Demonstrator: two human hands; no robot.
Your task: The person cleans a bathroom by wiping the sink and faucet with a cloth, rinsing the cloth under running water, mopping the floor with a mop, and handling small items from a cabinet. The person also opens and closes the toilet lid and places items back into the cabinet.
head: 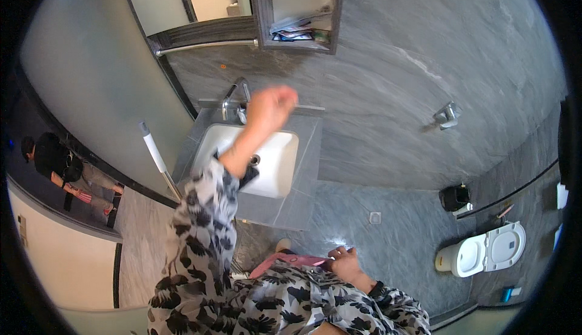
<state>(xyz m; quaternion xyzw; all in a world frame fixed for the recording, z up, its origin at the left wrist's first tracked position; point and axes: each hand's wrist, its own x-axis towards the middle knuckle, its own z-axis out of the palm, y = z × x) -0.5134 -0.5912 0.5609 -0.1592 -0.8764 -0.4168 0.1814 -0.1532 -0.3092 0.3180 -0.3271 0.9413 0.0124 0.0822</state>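
My left hand (273, 105) is raised over the back edge of a white rectangular washbasin (277, 183), just right of a chrome tap (241, 94). Its fingers look curled, and motion blur hides whether they hold anything. A patterned sleeve covers the forearm, and something dark shows beneath it over the basin. At waist level, my right hand (346, 264) has bent fingers against the right end of a pink strap-like item (291, 259). Whether the fingers grip that item is unclear.
A pole with a white and grey handle (154, 146) leans left of the grey stone counter (279, 214). Beyond the doorway is another person (59, 162). At right are a toilet (470, 257), a black bin (454, 198) and a wall valve (448, 114). An open cabinet (302, 8) hangs above.
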